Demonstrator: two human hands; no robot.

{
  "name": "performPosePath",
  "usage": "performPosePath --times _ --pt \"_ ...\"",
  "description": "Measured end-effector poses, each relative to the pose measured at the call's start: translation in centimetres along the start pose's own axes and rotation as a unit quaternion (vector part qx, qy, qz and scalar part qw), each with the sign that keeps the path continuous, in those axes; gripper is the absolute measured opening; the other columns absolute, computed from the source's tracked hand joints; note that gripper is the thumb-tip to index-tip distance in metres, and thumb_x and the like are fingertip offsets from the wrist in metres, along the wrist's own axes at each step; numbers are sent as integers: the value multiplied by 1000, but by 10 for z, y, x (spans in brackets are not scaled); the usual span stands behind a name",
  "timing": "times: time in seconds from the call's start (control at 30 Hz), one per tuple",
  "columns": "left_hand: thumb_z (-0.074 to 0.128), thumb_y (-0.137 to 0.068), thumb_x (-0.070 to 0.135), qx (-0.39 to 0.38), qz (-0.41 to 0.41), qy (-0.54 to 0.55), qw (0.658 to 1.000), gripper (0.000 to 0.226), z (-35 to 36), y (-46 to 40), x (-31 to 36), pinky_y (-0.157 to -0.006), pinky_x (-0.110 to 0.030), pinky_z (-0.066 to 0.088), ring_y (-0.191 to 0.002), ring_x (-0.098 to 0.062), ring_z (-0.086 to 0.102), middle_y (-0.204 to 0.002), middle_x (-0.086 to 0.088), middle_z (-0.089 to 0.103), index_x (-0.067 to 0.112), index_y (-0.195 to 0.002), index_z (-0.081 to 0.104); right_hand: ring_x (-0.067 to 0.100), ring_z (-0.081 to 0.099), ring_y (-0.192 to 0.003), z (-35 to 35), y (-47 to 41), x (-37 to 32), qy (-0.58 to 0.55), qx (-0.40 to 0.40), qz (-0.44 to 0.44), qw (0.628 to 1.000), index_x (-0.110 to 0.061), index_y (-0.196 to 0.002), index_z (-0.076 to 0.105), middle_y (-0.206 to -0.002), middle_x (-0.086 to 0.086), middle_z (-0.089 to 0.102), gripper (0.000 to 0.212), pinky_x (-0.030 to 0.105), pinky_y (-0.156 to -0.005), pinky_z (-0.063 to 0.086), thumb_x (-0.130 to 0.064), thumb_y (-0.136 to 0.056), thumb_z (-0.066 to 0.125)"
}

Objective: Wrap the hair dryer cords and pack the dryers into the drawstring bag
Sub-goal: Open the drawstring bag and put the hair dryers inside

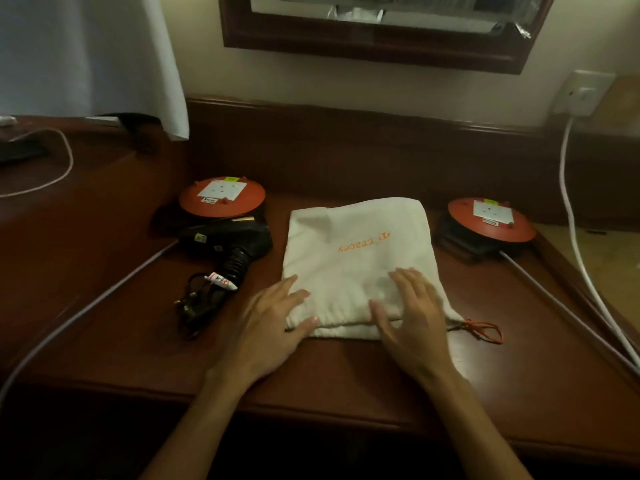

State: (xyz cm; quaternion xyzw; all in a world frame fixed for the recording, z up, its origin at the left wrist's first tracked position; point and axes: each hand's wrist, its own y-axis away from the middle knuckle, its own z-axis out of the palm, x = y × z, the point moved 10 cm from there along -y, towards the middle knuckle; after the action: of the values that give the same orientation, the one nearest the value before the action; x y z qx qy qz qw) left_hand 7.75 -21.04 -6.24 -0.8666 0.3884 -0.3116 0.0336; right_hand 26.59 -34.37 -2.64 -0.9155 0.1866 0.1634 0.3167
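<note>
A white drawstring bag (360,258) with orange lettering lies flat in the middle of the wooden desk, its mouth toward me. An orange drawstring (485,332) trails from its right corner. My left hand (270,323) rests with straight fingers on the bag's near left corner. My right hand (412,317) lies flat on the bag's near right part. A black hair dryer (232,242) lies on the desk left of the bag, with its black cord and plug (197,303) bunched in front of it.
Two red round cable reels stand at the back, one on the left (221,197) and one on the right (491,220), each with a grey cable running toward me. A white cable (571,209) hangs from a wall socket (581,93). A mirror frame hangs above.
</note>
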Motion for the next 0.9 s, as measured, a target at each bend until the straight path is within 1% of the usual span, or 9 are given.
performPosePath --times 0.1,0.2,0.27,0.33,0.43,0.57,0.7,0.83,0.9 --pt "56 -92 54 47 15 -29 998 45 -11 21 10 -116 -35 32 -141 -13 43 -151 6 50 28 -126 68 14 48 -118 32 -4 -55 -110 -43 -1 993 -15 -127 62 -121 1 65 39 34 -101 43 -35 -93 65" --pt "73 -89 26 218 1 -10 976 19 -73 47 12 -102 -40 48 -125 -18 53 -132 0 65 18 -106 76 9 51 -109 66 -20 -95 -191 -119 15 974 -20 -126 62 -111 -6 67 36 28 -91 44 -36 -94 64" --pt "78 -84 23 281 -47 -72 956 21 -109 55 1 -94 -41 50 -118 -24 51 -126 -4 65 17 -104 75 10 59 -102 85 -31 -109 -222 -158 31 962 -18 -124 64 -106 -5 69 33 26 -85 47 -35 -95 63" --pt "78 -83 37 211 -136 -130 959 43 -117 42 -33 -96 -43 46 -121 -28 47 -133 -5 59 22 -122 67 12 64 -98 105 -36 -115 -227 -189 44 955 -14 -123 66 -109 0 71 34 24 -82 50 -34 -96 62" --pt "76 -84 46 81 -219 -107 966 68 -96 29 -74 -94 -41 45 -125 -28 50 -143 -1 49 29 -144 48 17 64 -103 125 -34 -112 -199 -192 51 960 -12 -124 66 -117 6 69 35 23 -83 47 -31 -96 62" --pt "80 -83 25 157 -171 -49 971 57 -95 31 -72 -86 -39 54 -110 -29 63 -132 -5 58 16 -136 61 11 63 -96 126 -31 -106 -208 -161 49 963 -14 -115 72 -111 1 72 30 21 -79 45 -34 -97 59" --pt "82 -82 17 178 -137 -26 974 50 -98 35 -60 -88 -28 51 -109 -26 65 -128 -6 62 9 -129 66 2 66 -83 102 -31 -105 -301 -76 59 949 -13 -95 77 -89 -6 75 26 16 -71 47 -28 -100 56" --pt "85 -78 14 191 -112 9 975 50 -103 43 -35 -83 -4 36 -110 -18 64 -125 -3 65 10 -125 69 5 69 -85 97 -25 -116 -410 -94 120 899 -12 -93 76 -89 -1 76 33 15 -74 52 -32 -103 52" --pt "84 -79 14 195 -84 12 977 48 -102 47 -16 -83 -2 36 -110 -17 64 -125 -3 65 10 -125 69 8 70 -86 105 -21 -118 -471 -144 186 850 -16 -91 74 -90 1 75 34 16 -72 53 -37 -103 50"
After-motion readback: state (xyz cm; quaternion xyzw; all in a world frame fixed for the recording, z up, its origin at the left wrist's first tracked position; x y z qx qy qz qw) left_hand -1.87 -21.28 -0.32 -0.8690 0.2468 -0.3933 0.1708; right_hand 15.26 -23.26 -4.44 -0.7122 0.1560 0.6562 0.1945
